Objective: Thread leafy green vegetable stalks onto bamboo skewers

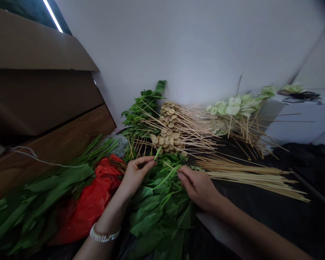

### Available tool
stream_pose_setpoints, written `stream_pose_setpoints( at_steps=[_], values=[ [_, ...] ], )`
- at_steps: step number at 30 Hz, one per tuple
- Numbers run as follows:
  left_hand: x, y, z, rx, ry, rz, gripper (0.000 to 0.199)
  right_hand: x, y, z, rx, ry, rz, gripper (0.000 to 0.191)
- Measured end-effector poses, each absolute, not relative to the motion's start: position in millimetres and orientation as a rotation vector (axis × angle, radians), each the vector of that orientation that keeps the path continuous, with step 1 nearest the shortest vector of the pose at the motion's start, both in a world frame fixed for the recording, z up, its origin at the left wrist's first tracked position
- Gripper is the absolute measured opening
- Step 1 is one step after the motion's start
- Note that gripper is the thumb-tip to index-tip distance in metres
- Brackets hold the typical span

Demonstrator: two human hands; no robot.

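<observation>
My left hand [141, 171] pinches a short piece of green stem [158, 153] between thumb and forefinger, its tip pointing up. My right hand [193, 183] is closed with thumb and forefinger at the end of a longer green stem [166, 176]. A thin pale line beside that stem may be a skewer tip; I cannot tell. Both hands are above a heap of leafy greens [151, 213], whose leaves spread toward me. Just beyond the hands lie skewered potato slices [169, 139].
Loose bamboo skewers [254, 177] lie at the right, on black sheeting. Skewered greens [143, 108] and skewered cabbage leaves [235, 106] rest by the wall. A red plastic bag [92, 202] and more leafy greens [43, 198] are at left, near a cardboard box [38, 97].
</observation>
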State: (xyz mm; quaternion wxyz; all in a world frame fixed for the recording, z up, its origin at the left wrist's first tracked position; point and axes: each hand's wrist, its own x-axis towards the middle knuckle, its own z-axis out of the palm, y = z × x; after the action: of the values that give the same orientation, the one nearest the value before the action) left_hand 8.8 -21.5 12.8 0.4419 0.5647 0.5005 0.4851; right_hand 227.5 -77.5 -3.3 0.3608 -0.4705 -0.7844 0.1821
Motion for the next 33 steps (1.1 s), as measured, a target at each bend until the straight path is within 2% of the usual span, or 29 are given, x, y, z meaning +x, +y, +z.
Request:
stream_pose_setpoints(
  at_steps=[12, 19, 24, 33],
  values=[
    [15.1, -31.0, 16.9, 1.368, 1.055, 1.054, 0.029, 225.8, -76.9, -5.9, -1.209, -2.054, 0.433, 0.026],
    [17.7, -28.7, 12.6, 1.386, 1.112, 1.131, 0.031, 225.8, -78.7, -4.2, -1.181, -2.079, 0.424, 0.026],
    [17.5, -28.1, 13.3, 1.319, 1.074, 1.142, 0.039, 226.9, -78.2, -4.7, -1.179, -2.063, 0.418, 0.024],
    [19.3, -31.2, 18.2, 1.363, 1.021, 1.093, 0.036, 226.5, -77.6, -5.9, -1.191, -2.054, 0.421, 0.024]
  ],
)
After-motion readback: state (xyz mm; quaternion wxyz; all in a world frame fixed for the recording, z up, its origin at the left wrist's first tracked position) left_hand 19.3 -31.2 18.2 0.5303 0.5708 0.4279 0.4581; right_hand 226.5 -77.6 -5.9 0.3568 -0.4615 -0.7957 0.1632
